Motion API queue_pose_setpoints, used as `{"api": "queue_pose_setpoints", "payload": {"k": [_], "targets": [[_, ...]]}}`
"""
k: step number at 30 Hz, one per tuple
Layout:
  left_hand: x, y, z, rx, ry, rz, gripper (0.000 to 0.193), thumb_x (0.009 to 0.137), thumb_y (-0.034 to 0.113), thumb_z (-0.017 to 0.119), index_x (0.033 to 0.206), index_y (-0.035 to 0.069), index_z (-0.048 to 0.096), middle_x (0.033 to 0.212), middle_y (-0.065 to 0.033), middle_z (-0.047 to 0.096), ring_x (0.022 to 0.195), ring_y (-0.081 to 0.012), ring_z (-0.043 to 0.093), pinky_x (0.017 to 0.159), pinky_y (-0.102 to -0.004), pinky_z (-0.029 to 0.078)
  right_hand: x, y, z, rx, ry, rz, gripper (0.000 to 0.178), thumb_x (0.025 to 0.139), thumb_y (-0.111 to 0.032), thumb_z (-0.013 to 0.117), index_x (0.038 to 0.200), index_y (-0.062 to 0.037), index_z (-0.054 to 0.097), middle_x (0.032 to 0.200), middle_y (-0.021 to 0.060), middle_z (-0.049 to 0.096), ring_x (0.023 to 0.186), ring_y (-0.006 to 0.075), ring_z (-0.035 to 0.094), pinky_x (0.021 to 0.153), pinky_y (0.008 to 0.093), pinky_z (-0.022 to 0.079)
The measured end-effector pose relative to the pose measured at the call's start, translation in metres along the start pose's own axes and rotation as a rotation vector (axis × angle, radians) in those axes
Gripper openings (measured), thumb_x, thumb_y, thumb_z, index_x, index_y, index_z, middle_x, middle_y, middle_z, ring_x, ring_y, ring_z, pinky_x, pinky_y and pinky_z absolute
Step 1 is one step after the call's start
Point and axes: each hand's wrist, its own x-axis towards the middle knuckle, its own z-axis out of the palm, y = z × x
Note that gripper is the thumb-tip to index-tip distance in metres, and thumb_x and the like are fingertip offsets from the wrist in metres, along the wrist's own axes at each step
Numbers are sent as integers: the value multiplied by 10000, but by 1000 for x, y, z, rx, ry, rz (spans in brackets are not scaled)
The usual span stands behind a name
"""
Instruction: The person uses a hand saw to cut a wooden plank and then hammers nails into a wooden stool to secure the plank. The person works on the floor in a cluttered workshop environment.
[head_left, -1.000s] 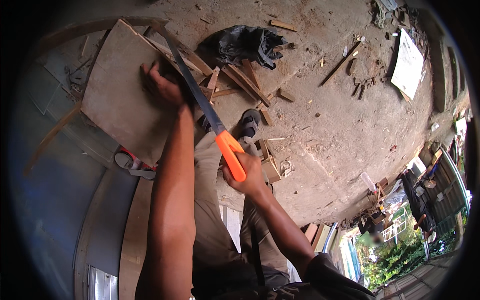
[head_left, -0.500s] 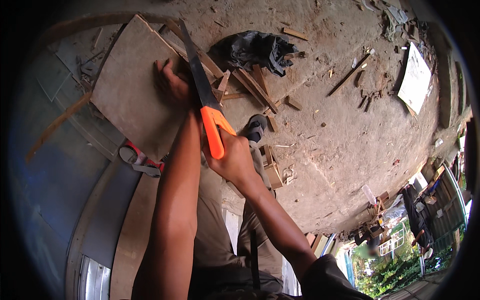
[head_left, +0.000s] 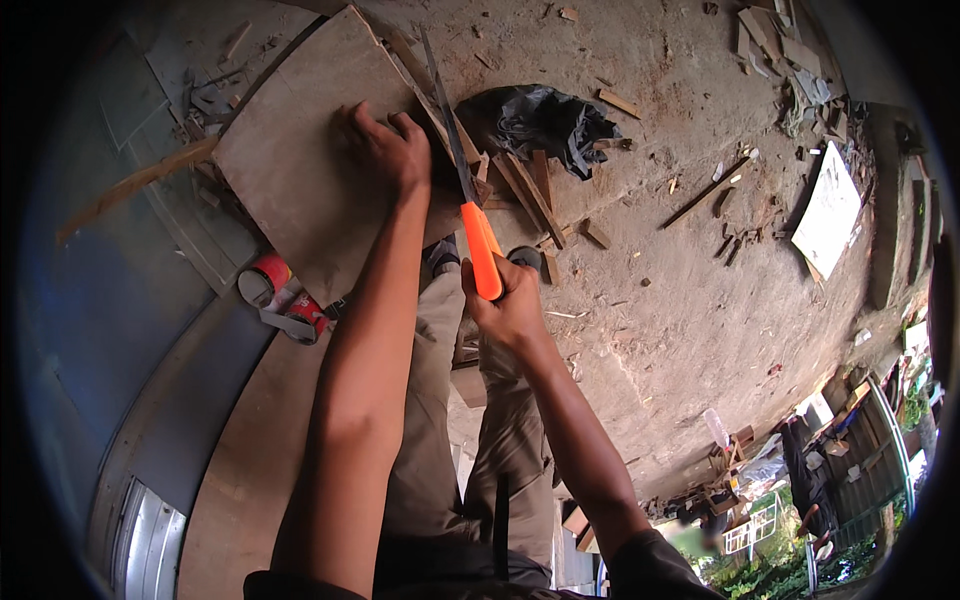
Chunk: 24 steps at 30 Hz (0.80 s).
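- Being gripped by the right hand (head_left: 512,306): saw (head_left: 461,163), fingers closed round its orange handle (head_left: 480,245).
- Saw is held along right edge of the wooden board (head_left: 290,150); blade contact can't be told.
- Board is overlaid by the left hand (head_left: 392,148), fingers loosely spread.
- Black plastic (head_left: 530,112) is crumpled on floor (head_left: 690,320).

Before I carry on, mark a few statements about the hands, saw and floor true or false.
1. The left hand grips the saw. False: the right hand grips the orange-handled saw.
2. The left hand is on the brown board. True.
3. Crumpled black plastic lies on the floor. True.
4. The white sheet lies left of the board. False: the white sheet lies to its right.
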Motion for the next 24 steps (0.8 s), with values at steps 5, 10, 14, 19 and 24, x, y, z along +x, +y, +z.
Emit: {"api": "queue_pose_setpoints", "payload": {"k": [5, 10, 14, 19, 24], "targets": [[-1, -6, 17, 103, 42, -76, 467, 782, 182, 568, 1209, 67, 419, 1372, -222, 431, 1296, -423, 405, 1043, -682, 238, -7, -2, -3, -60, -58, 114, 204, 839, -115, 656, 701, 5, 566, 563, 110, 537, 477, 186, 508, 502, 306, 436], [1, 10, 14, 59, -10, -200, 445, 808, 129, 559, 1222, 66, 409, 1387, -220, 424, 1334, -398, 379, 1061, -652, 245, -104, -21, -25, -175, -68, 163, 107, 663, -86, 675, 727, -39, 604, 646, 124, 613, 558, 282, 637, 552, 347, 513], [3, 11, 8, 47, 0, -161, 437, 831, 122, 549, 1238, 68, 402, 1399, -218, 417, 1336, -381, 383, 1069, -617, 260, -168, -46, -48, -266, -73, 185, 108, 706, -139, 631, 705, -50, 571, 596, 106, 558, 494, 273, 576, 496, 347, 463], [10, 20, 7, 94, -13, -157, 436, 834, 132, 547, 1239, 77, 395, 1402, -204, 415, 1333, -377, 389, 1067, -615, 256, -31, -33, -15, -193, -22, 77, 128, 746, -130, 612, 692, -35, 546, 544, 98, 497, 453, 266, 540, 465, 340, 437], [1, 11, 8, 117, 1, -135, 416, 836, 151, 539, 1227, 86, 412, 1396, -194, 426, 1312, -380, 405, 1051, -584, 271, -18, -35, -4, -125, 13, 51, 111, 777, -82, 603, 704, -19, 548, 560, 132, 503, 465, 306, 530, 475, 357, 417]]}}
